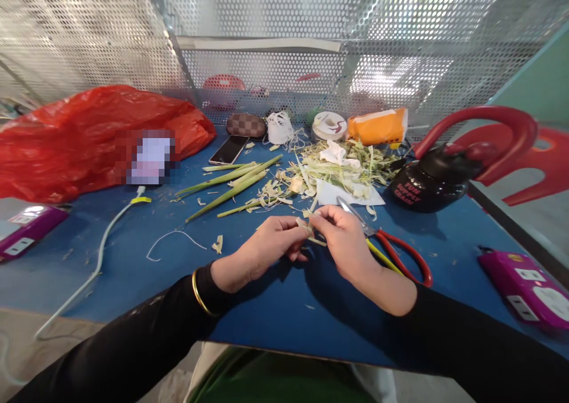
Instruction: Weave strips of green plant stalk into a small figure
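My left hand (265,244) and my right hand (349,244) meet above the middle of the blue table. Thumb and fingers of both are pinched on a small pale strip of plant leaf (317,242), whose ends poke out between them; the rest of it is hidden by the fingers. Beside my right hand lie scissors with red handles (402,255) and a thin yellow tool (381,255), partly behind the wrist. Long green stalks (237,191) lie just beyond my left hand. A heap of shredded leaves (355,166) spreads behind my right hand, by a white paper (373,194).
Left: a red plastic bag (89,136), a blurred-out phone (150,159) on a white cable (106,237). Back: another phone (229,150), checked case (246,125), white string (280,128), tape roll (329,125), orange packet (377,127). Right: black bottle (418,186), purple power strip (528,284).
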Demonstrator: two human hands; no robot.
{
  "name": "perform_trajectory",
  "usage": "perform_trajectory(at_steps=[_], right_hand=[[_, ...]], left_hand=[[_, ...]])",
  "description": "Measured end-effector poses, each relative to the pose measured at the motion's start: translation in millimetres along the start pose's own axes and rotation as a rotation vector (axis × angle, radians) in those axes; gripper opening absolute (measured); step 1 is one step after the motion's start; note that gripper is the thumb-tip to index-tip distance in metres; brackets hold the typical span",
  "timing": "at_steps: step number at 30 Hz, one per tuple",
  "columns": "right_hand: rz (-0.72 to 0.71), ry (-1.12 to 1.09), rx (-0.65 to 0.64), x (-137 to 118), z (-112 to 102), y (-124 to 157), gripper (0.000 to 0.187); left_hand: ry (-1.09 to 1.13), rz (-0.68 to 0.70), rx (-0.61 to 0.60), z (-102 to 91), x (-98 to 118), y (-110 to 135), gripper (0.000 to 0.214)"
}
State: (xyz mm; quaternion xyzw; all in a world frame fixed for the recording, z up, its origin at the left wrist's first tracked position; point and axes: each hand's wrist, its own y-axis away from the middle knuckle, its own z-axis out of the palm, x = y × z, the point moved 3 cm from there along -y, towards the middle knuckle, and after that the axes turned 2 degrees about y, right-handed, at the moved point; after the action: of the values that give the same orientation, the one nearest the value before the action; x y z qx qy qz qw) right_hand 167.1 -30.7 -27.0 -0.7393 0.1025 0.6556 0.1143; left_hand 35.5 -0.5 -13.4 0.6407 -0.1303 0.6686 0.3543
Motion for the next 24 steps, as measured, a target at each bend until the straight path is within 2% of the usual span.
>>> perform_trajectory(at_steps=[18, 24], right_hand=[[0.004, 0.022, 0.018, 1.4, -1.6, -2.9, 0.02], [0.023, -0.033, -0.055, -8.3, -5.3, -9.5, 0.026]], left_hand=[[-0.012, -0.024, -0.003, 2.5, 2.5, 2.5, 0.022], [0.149, -0.074, 0.002, -3.9, -2.4, -1.3, 0.023]])
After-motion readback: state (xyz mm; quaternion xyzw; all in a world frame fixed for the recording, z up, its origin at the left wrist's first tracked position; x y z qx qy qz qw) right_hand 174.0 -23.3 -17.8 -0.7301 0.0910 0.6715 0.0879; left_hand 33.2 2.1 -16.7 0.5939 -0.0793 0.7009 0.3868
